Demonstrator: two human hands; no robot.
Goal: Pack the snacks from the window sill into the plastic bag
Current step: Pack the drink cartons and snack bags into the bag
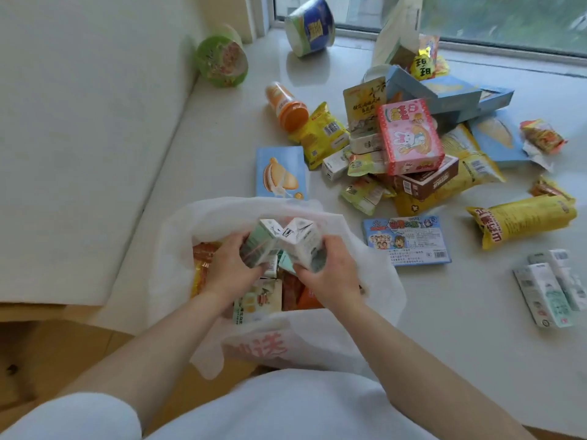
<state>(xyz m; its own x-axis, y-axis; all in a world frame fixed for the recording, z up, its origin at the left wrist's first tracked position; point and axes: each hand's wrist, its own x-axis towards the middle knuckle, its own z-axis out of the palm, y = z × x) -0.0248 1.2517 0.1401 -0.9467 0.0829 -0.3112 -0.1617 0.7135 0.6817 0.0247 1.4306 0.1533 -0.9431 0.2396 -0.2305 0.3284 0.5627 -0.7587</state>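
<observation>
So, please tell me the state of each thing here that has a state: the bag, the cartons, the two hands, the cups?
plastic bag: open, partly filled
left hand: grips a carton
right hand: grips another carton
blue noodle cup: tilted
green noodle cup: on its side

This looks like a home: a wide white window sill [222, 147] under a window [476, 17], covered with a pile of snacks [409, 144] and noodle cups [309, 25].
</observation>
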